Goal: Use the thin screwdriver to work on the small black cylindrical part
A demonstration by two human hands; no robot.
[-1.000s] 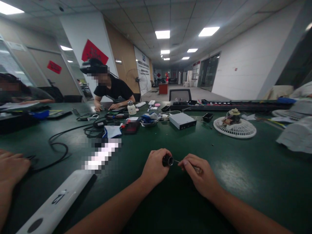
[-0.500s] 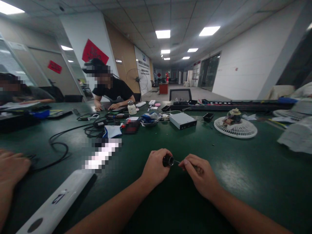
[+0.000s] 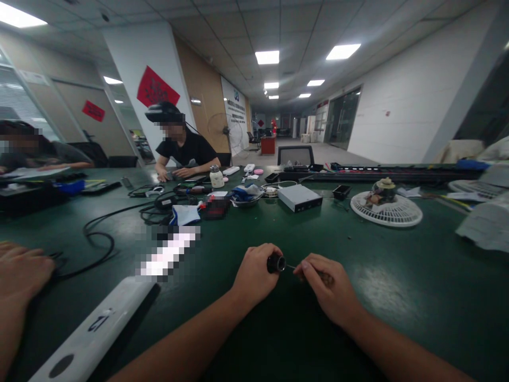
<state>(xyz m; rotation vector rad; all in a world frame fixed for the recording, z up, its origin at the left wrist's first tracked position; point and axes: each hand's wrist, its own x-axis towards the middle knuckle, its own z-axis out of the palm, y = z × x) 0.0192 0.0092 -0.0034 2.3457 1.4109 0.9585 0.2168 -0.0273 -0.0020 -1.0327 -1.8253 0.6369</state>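
Note:
My left hand (image 3: 253, 275) is closed around a small black cylinder (image 3: 275, 263), whose round, ringed open end faces right. Between the fingertips of my right hand (image 3: 329, 289) is a slim tool with a thin metal shaft (image 3: 290, 267) and what looks like a brownish, patterned handle, mostly covered by the fingers. The shaft points left at the cylinder's open end; whether its tip touches cannot be told. Both hands are low over the dark green table (image 3: 246, 239).
A white device marked 12 (image 3: 95, 323) lies left of my arm, near another person's hand (image 3: 26, 270). Farther back are a grey disc drive (image 3: 298, 197), a white fan grille (image 3: 397, 215), a small black tray (image 3: 341, 191) and black cables (image 3: 111, 246). A person in black (image 3: 191, 148) sits opposite.
The whole view has shifted slightly right and down. Both hands keep the same grip, and the tool and cylinder hold nearly the same position relative to each other.

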